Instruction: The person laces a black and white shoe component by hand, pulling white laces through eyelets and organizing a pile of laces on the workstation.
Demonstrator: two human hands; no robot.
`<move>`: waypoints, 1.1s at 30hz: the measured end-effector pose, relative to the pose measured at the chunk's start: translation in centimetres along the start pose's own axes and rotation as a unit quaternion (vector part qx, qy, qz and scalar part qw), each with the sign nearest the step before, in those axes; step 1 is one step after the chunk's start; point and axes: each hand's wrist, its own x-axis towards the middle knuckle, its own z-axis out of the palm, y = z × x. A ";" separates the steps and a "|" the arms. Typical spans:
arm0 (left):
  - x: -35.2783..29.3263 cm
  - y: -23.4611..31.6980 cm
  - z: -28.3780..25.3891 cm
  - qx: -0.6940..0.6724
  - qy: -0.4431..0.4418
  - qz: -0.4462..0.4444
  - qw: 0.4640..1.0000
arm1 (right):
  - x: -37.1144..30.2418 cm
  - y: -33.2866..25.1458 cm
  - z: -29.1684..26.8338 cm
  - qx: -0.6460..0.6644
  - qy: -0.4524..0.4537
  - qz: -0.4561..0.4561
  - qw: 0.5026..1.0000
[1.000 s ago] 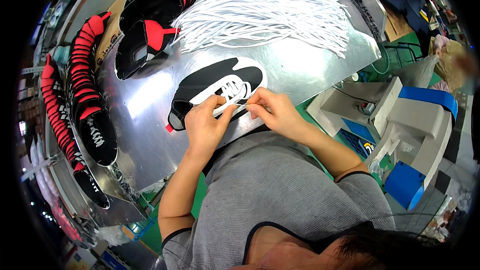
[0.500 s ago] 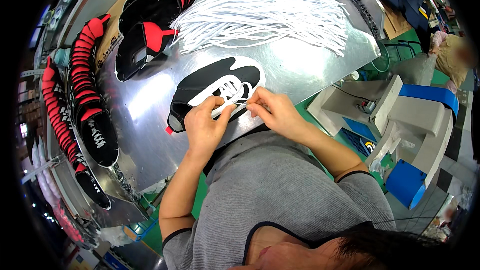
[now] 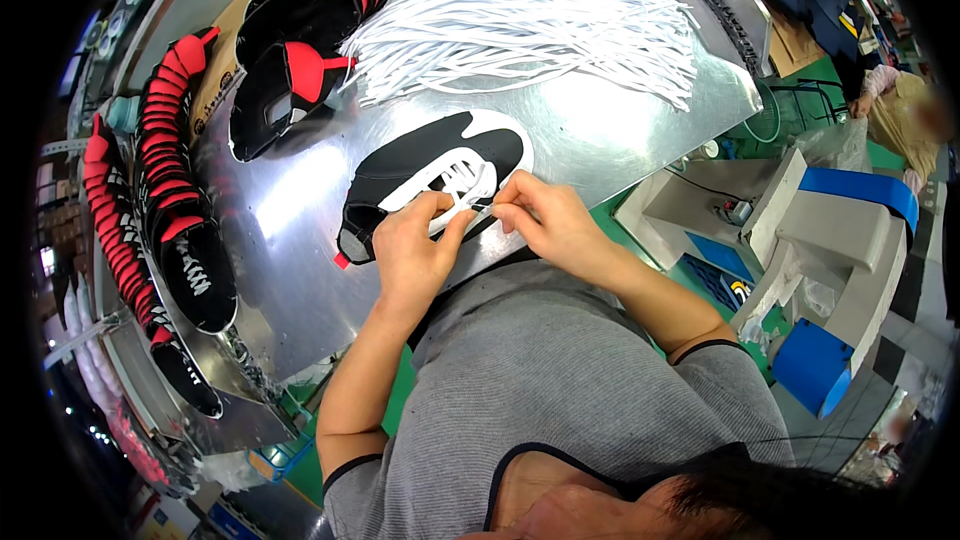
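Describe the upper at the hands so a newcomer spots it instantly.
Find the metal table, then the pile of white laces on it. Below that pile in the picture, the left hand and right hand are both at a black-and-white upper. Unlike the stacked uppers with red tongues at left, it lies singly, showing a broad white panel.

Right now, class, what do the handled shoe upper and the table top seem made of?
Shoe upper: perhaps fabric or synthetic leather, mostly dull, its black area showing little glare.
Table top: probably metal, shiny, given its bright, streaky reflections.
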 end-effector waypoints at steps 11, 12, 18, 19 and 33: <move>-1.2 -0.2 -1.2 0.097 0.018 0.098 0.990 | 0.9 -0.6 -0.2 -0.067 -0.061 -0.019 0.996; -1.2 -0.5 -1.5 0.109 0.026 0.110 0.988 | 0.6 -1.0 -1.3 -0.072 -0.050 -0.017 0.996; -1.6 -0.1 -1.3 0.147 0.050 0.205 0.966 | 3.0 -2.7 0.7 -0.228 -0.021 -0.293 0.928; -1.8 -0.1 -1.2 0.162 0.060 0.206 0.963 | 3.3 -3.1 1.3 -0.310 -0.022 -0.299 0.902; -2.4 -1.3 -1.4 0.054 0.022 0.197 0.979 | 5.9 -3.4 0.7 0.030 -0.085 -0.096 0.991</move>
